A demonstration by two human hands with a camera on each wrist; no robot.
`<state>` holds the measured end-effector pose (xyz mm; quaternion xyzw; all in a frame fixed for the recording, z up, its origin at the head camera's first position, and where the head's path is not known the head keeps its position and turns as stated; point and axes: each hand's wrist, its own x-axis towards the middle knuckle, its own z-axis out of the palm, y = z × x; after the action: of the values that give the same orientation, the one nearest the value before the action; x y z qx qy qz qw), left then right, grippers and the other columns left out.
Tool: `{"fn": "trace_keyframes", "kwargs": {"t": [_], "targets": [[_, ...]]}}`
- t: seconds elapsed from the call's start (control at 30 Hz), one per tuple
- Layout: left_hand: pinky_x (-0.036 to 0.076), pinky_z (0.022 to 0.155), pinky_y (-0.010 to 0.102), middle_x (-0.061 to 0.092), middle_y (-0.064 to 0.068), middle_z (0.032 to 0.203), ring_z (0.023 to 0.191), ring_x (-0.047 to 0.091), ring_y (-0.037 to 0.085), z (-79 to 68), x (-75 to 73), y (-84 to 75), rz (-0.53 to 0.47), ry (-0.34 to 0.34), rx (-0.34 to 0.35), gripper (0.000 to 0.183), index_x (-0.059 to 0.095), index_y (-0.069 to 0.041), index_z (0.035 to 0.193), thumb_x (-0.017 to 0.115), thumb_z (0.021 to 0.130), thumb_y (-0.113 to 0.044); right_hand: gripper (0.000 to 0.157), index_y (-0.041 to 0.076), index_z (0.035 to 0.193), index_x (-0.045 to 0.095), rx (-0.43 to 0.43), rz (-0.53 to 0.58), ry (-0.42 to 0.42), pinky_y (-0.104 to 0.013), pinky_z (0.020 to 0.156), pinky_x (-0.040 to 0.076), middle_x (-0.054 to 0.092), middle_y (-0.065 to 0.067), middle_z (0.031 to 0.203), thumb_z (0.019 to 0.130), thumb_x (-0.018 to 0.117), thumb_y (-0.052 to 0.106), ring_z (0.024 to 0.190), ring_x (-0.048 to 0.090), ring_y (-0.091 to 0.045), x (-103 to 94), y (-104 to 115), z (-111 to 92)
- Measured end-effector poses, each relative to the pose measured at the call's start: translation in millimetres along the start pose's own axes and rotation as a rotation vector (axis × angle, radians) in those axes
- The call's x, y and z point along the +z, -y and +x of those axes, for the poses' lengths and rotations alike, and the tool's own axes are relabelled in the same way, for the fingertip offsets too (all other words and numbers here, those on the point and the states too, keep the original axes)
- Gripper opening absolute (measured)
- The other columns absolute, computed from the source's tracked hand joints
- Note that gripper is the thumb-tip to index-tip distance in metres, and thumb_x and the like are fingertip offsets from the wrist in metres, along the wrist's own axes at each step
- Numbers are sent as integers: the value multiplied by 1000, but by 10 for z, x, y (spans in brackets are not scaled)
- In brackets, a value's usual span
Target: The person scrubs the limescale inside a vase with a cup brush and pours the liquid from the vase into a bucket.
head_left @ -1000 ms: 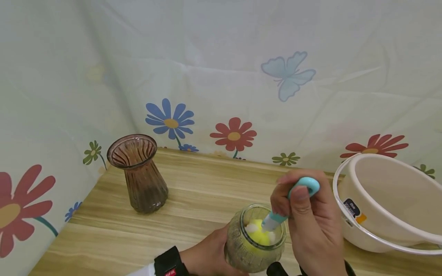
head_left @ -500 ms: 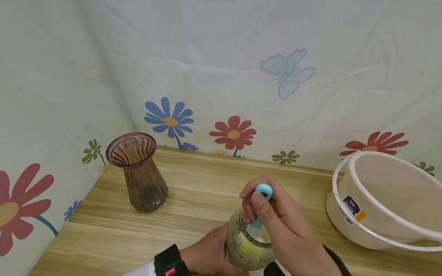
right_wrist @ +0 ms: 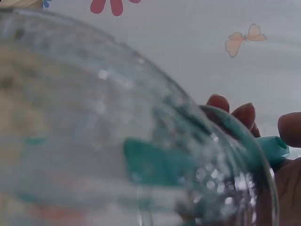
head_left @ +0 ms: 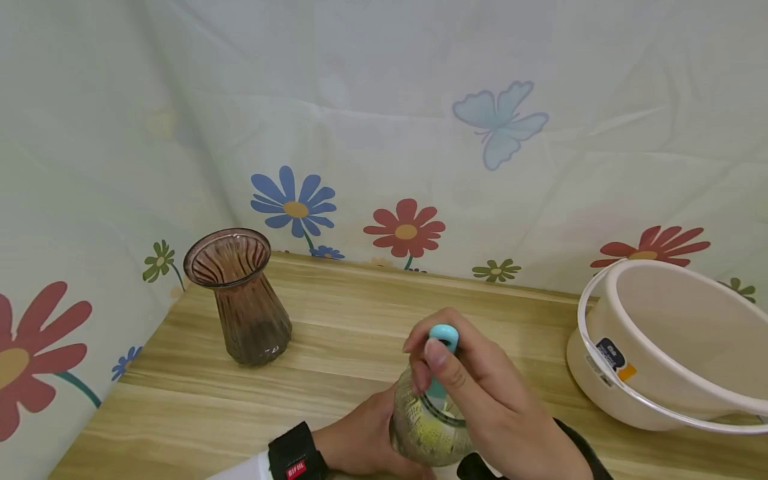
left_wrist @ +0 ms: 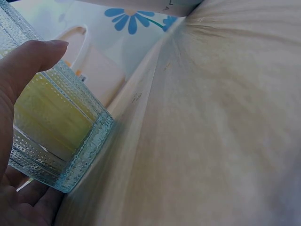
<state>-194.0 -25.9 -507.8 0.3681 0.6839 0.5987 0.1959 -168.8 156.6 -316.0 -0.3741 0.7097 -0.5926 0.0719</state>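
- Vase (head_left: 252,327), brown-tinted ribbed glass with a flared mouth: upright on the pale wood-grain surface (head_left: 336,320), apart from the work.
- Left grip (head_left: 366,437): curled round a clear, round-bellied, embossed glass jar (head_left: 414,427).
- Jar location: between both hands, right of the vase. Judged stiff, fairly weighty, breakable, slippery if wet; best held round the belly, where raised patterning should give purchase.
- Turquoise loop-ended tool (head_left: 440,387), probably plastic: set down into the jar's mouth. Judged light and stiff; best held just below the loop.
- Right grip (head_left: 492,400): thumb and fingers pinching the tool's handle.
- Bucket (head_left: 612,400), cream, plastic-looking, with a bail handle: right, not touching the jar.
- Left wrist view only: the jar's thick base (left_wrist: 87,150) and the thumb along its wall. Base contact with the surface cannot be confirmed.
- Right wrist view only: turquoise handle seen through blurred glass; orange printed butterfly (right_wrist: 245,41) on the backdrop.
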Motion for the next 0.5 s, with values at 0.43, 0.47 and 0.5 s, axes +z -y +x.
{"fn": "trace_keyframes", "kwargs": {"t": [0.43, 0.47, 0.5], "targets": [[41, 117, 27, 56, -12, 146, 134, 55, 7, -7, -6, 1, 10, -13, -25, 88, 32, -34, 152, 87, 85, -23, 31, 2, 113, 50, -200, 83, -169, -33, 64, 44, 40, -4, 81, 111, 20, -3, 69, 44, -19, 21, -107, -2], [41, 117, 26, 56, -12, 146, 133, 55, 7, -6, -5, 0, 20, -16, -21, 88, 32, -34, 152, 87, 84, -24, 32, 1, 114, 50, -249, 117, -187, -32, 62, 41, 38, -3, 81, 111, 18, -3, 68, 41, -18, 21, -132, -2], [42, 116, 26, 56, -11, 146, 133, 55, 7, -4, -6, 1, 32, -18, -13, 89, 31, -33, 153, 87, 84, -25, 32, -2, 115, 49, -305, 156, -201, -32, 60, 38, 37, -2, 81, 111, 17, -2, 67, 39, -18, 16, -157, 2]]}}
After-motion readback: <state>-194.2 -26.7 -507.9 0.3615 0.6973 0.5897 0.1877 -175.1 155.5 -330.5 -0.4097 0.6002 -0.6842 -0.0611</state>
